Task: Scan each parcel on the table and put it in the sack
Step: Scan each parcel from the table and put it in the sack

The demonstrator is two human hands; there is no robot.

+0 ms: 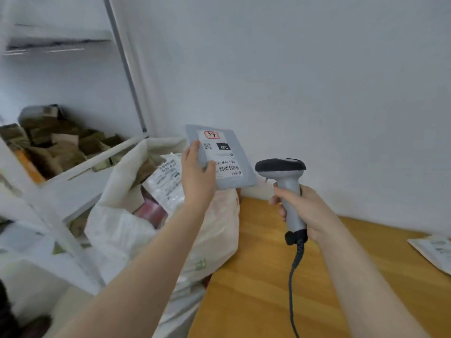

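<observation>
My left hand (pixel 196 175) grips a flat grey parcel (pixel 240 167) by its lower left corner and holds it upright above the table's far left end, its white label with a barcode facing me. My right hand (pixel 302 209) is wrapped round the grey handle of a barcode scanner (pixel 280 167). The scanner's black head sits just right of the parcel, and its cable hangs down over the table. A white sack (pixel 117 230) stands open to the left of the table, below the parcel, with several parcels inside.
The wooden table (pixel 256 276) runs along a white wall. Another white parcel (pixel 434 252) lies at its right edge. White shelving (pixel 80 167) at the left holds a heap of brown parcels.
</observation>
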